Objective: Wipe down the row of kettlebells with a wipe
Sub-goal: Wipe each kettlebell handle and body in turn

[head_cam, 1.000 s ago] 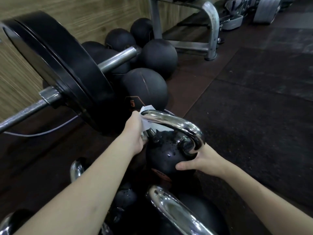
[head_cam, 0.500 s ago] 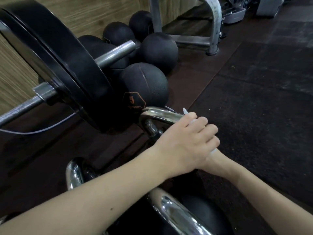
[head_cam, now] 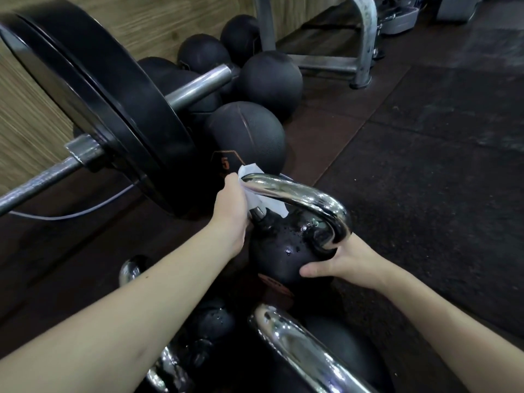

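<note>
A black kettlebell (head_cam: 283, 248) with a chrome handle (head_cam: 306, 197) stands on the floor, its body beaded with droplets. My left hand (head_cam: 231, 211) holds a white wipe (head_cam: 256, 191) wrapped round the left end of that handle. My right hand (head_cam: 337, 265) grips the kettlebell's right side below the handle, thumb across the front. Nearer to me stand other kettlebells: a big one with a chrome handle (head_cam: 297, 347) at the bottom and a smaller wet one (head_cam: 209, 321) to its left.
A loaded barbell with large black plates (head_cam: 107, 109) lies on the left against a wooden wall. Several black medicine balls (head_cam: 246, 137) sit behind the kettlebell. A grey metal rack frame (head_cam: 365, 43) stands at the back. Dark rubber flooring (head_cam: 425, 171) stretches to the right.
My left hand slid the wipe along the handle to its right end, then back to the left end. My right hand stayed on the kettlebell's side.
</note>
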